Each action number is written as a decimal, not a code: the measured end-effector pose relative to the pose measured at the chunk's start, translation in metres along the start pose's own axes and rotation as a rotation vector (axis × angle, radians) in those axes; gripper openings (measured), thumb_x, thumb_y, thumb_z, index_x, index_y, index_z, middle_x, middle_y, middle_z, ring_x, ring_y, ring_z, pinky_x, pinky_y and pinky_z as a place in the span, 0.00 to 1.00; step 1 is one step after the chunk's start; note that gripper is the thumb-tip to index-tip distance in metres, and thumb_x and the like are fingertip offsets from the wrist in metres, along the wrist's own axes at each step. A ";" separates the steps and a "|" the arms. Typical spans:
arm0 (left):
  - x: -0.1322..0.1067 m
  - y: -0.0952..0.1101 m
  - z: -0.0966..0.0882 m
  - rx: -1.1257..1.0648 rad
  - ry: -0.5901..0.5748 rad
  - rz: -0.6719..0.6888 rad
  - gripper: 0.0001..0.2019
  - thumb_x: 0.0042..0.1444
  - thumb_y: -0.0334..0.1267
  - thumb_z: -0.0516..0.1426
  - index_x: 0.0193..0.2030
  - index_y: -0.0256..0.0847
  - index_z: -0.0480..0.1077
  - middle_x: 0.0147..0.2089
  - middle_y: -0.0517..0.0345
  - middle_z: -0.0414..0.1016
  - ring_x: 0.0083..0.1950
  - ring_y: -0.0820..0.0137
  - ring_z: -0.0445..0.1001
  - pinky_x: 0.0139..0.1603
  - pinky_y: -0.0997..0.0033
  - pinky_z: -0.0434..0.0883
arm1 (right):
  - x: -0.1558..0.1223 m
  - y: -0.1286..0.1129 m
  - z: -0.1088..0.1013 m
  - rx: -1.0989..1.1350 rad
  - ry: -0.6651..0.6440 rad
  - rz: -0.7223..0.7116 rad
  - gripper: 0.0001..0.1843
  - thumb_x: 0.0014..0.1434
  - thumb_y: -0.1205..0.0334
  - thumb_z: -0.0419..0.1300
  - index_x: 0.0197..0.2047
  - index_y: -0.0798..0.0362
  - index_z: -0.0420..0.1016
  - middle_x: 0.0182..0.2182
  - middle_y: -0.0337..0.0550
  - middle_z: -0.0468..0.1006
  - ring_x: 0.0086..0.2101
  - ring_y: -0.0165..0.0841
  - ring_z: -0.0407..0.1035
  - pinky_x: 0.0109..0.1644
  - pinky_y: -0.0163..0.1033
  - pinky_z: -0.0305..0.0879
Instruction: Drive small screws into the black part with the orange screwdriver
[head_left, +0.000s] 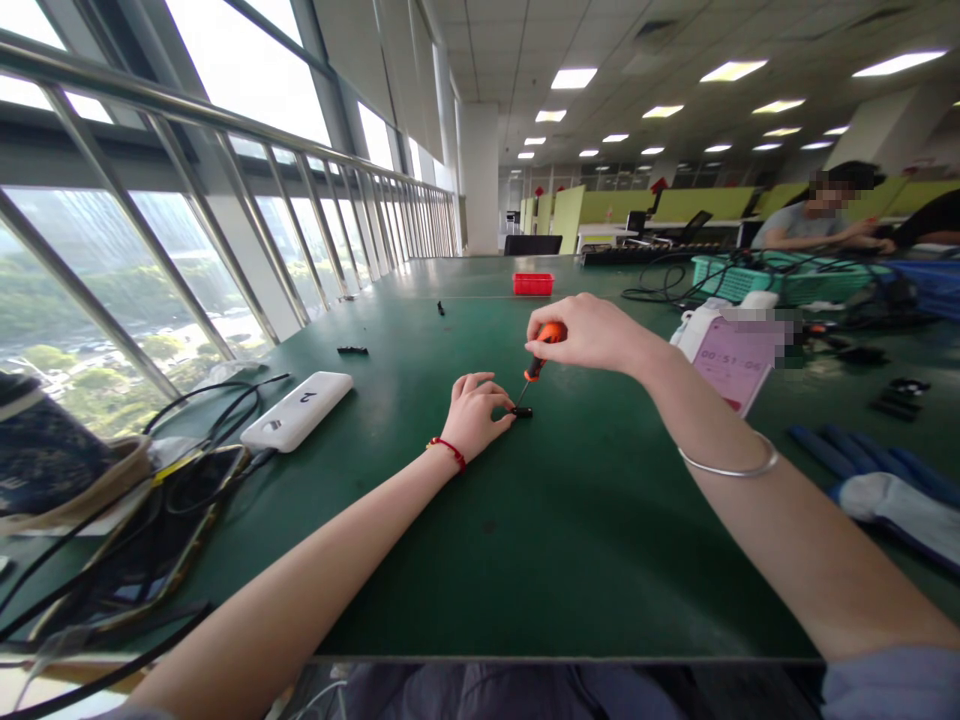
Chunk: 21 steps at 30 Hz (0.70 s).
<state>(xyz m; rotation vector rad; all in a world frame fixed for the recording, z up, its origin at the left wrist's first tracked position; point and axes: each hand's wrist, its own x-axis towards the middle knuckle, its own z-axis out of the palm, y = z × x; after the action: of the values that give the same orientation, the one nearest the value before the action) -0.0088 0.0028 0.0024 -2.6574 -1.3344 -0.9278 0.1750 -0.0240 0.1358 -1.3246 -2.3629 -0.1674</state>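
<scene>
My right hand (592, 335) is closed around the orange handle of a small screwdriver (538, 362), held nearly upright with its tip down on a small black part (523, 411) on the green table (480, 540). My left hand (476, 412) rests on the table just left of that part, fingers curled, pinching it in place. A red string circles my left wrist and a silver bangle my right forearm.
A white power bank (297, 410), a phone and cables (150, 520) lie at the left. A timer (731, 360) stands right of my right hand, blue-grey gloves (885, 480) further right. A red bin (532, 284) and small black parts lie farther back. A person sits at the far right.
</scene>
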 end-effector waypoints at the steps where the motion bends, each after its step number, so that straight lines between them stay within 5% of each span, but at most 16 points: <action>1: 0.000 0.000 0.000 -0.002 0.001 -0.001 0.03 0.50 0.37 0.60 0.32 0.44 0.76 0.42 0.60 0.77 0.59 0.58 0.62 0.61 0.52 0.54 | 0.000 0.000 0.000 0.026 -0.002 -0.008 0.08 0.50 0.57 0.59 0.33 0.50 0.75 0.29 0.38 0.76 0.27 0.29 0.65 0.31 0.35 0.53; 5: 0.000 0.001 0.000 -0.006 0.005 -0.003 0.03 0.50 0.36 0.60 0.32 0.45 0.76 0.42 0.60 0.77 0.59 0.59 0.62 0.61 0.52 0.54 | 0.002 0.000 0.003 0.118 -0.004 -0.052 0.11 0.50 0.60 0.59 0.39 0.50 0.72 0.32 0.38 0.76 0.27 0.28 0.64 0.30 0.33 0.53; 11: 0.001 0.001 -0.001 -0.002 0.009 0.003 0.03 0.50 0.36 0.60 0.32 0.45 0.76 0.42 0.60 0.77 0.59 0.59 0.62 0.62 0.53 0.54 | 0.003 -0.008 0.010 0.057 0.020 -0.049 0.18 0.61 0.48 0.48 0.31 0.52 0.70 0.22 0.38 0.70 0.23 0.28 0.60 0.29 0.35 0.50; 17: 0.000 0.001 0.000 0.007 0.005 0.002 0.03 0.50 0.37 0.60 0.32 0.45 0.76 0.43 0.60 0.77 0.60 0.59 0.61 0.62 0.53 0.54 | 0.002 -0.015 0.012 0.014 0.078 -0.035 0.18 0.56 0.61 0.51 0.50 0.54 0.61 0.22 0.35 0.68 0.22 0.30 0.58 0.33 0.36 0.52; 21: 0.000 0.001 -0.001 0.002 0.005 0.008 0.03 0.50 0.37 0.60 0.32 0.45 0.76 0.42 0.60 0.77 0.60 0.59 0.61 0.62 0.53 0.54 | 0.003 -0.013 0.013 -0.003 0.077 -0.034 0.11 0.56 0.60 0.50 0.42 0.52 0.66 0.24 0.38 0.70 0.24 0.31 0.60 0.33 0.37 0.52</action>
<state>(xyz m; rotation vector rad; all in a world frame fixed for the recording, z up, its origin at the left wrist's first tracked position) -0.0087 0.0020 0.0028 -2.6552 -1.3227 -0.9307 0.1585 -0.0248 0.1270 -1.2578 -2.3227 -0.2281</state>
